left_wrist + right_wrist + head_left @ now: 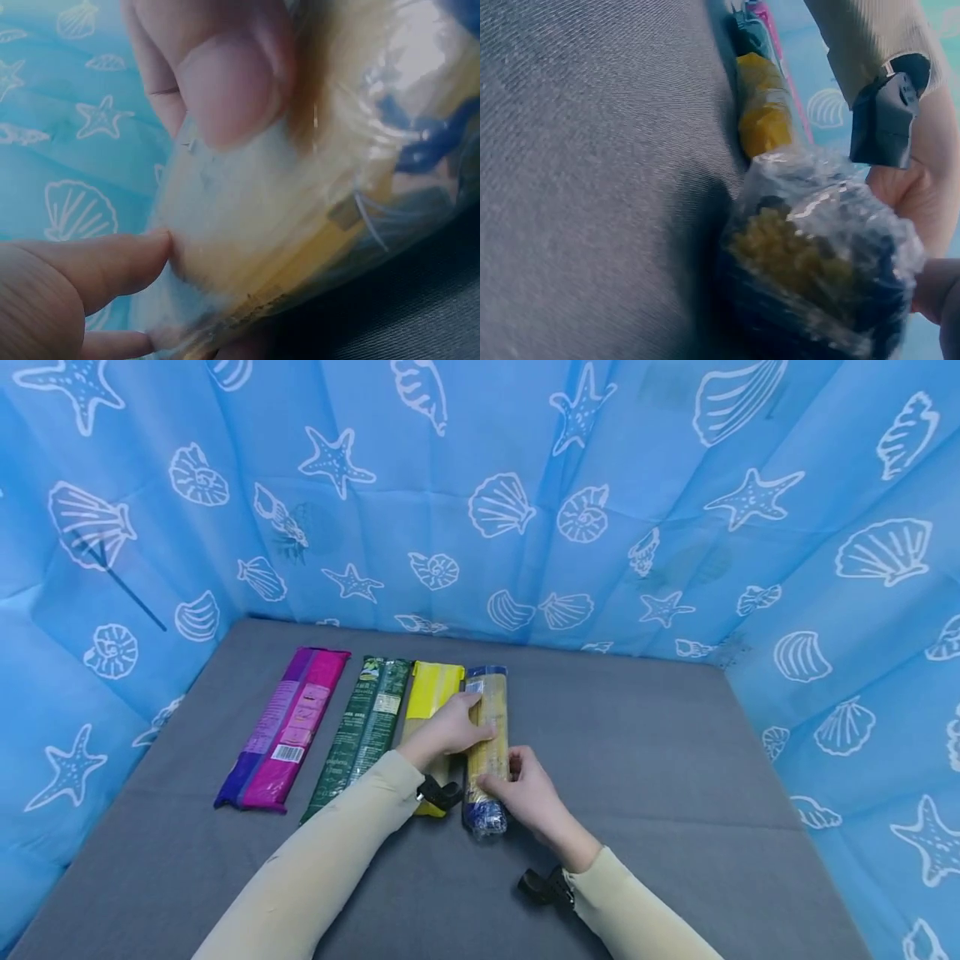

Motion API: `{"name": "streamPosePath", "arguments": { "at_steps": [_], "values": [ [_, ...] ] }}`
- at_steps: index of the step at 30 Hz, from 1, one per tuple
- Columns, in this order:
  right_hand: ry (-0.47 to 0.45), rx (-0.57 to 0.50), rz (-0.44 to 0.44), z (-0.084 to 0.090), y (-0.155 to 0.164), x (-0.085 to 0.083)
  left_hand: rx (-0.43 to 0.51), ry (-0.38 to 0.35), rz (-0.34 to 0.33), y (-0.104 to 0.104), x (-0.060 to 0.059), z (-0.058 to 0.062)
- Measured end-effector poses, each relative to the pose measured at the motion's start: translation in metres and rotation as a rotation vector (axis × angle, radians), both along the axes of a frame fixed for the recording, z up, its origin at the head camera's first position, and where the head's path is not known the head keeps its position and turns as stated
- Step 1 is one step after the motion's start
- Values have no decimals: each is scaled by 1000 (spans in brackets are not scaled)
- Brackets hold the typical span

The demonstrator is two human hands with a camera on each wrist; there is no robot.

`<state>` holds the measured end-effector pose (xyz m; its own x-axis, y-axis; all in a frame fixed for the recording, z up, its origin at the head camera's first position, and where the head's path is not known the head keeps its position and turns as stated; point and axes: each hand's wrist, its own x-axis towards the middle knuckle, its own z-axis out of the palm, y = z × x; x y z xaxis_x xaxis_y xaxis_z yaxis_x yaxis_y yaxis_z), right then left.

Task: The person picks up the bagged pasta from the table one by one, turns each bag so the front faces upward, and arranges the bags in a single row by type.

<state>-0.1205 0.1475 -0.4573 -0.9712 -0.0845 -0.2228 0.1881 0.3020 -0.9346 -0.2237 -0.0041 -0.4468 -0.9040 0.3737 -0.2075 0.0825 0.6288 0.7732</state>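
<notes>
A clear-wrapped pack of spaghetti (483, 762) with dark blue ends lies lengthwise on the grey table, right of the other packs. My left hand (448, 728) holds its upper part, thumb over the front and fingers along the side. Lower down, my right hand (531, 792) grips the right edge with the thumb on top. In the left wrist view the yellow strands show through the wrapper of the spaghetti pack (232, 199). The right wrist view shows the crinkled clear end of the spaghetti pack (802, 247). Some fingers are hidden behind the pack.
Left of the spaghetti are a yellow pack (437, 692), partly under my left hand and wrist, a green pack (367, 727), and a pink-and-purple pack (288, 727) farthest left. A blue shell-patterned curtain (465, 552) hangs behind and beside the grey table (637, 777).
</notes>
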Motion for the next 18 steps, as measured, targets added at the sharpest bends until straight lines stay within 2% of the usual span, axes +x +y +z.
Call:
{"name": "streamPosePath", "arguments": {
  "at_steps": [2, 7, 9, 12, 14, 18],
  "values": [
    [-13, -51, -8, 0, -2, -1, 35, -16, 5, -2, 0, -1],
    [-38, -130, -45, 17, -8, 3, 52, -18, 7, -3, 0, -2],
    [-25, -150, -61, 14, -8, 3, 47, -6, 10, -3, 0, -2],
    [12, -168, -85, -2, -5, -1, 45, -8, 36, -2, 0, -5],
    [45, -154, -93, -8, -3, -3, 45, -1, 61, -1, 0, -6],
    [141, -39, -82, -5, -1, -3, 84, 13, 100, -2, 3, -5]
  ]
}}
